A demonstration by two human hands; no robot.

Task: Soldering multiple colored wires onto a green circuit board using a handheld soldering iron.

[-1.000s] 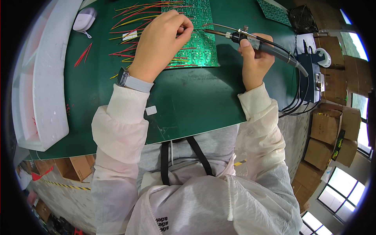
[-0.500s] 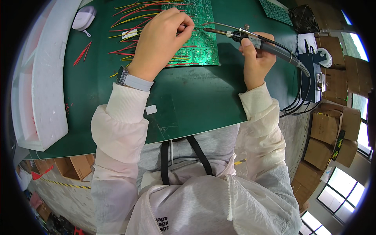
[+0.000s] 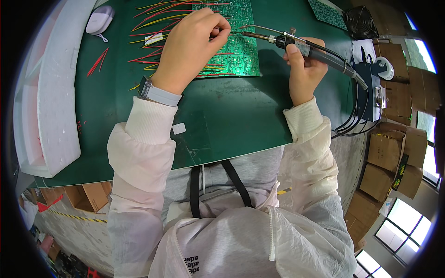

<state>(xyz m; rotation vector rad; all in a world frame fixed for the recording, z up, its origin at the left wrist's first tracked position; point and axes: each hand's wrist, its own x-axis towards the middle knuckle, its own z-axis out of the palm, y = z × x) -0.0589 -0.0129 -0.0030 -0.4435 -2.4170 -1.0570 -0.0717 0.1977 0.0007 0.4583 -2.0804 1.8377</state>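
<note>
A green circuit board panel lies on the table at the upper middle, with red and yellow wires sticking out past its left side. My left hand is over the board, thumb and forefinger pinched on what looks like a thin wire; its end is small and hard to make out. In my right hand is a soldering iron with a thin metal feed tube clamped along it. Its tip points left and meets the board close to my left fingertips.
A green table carries loose red wires, a pale earphone case and a white foam tray on the left. At the right stand a dark soldering station with cables, a black fan and another green board.
Very little differs. The board and the iron's tip have shifted slightly away from me, while both hands keep nearly the same place and grip.
</note>
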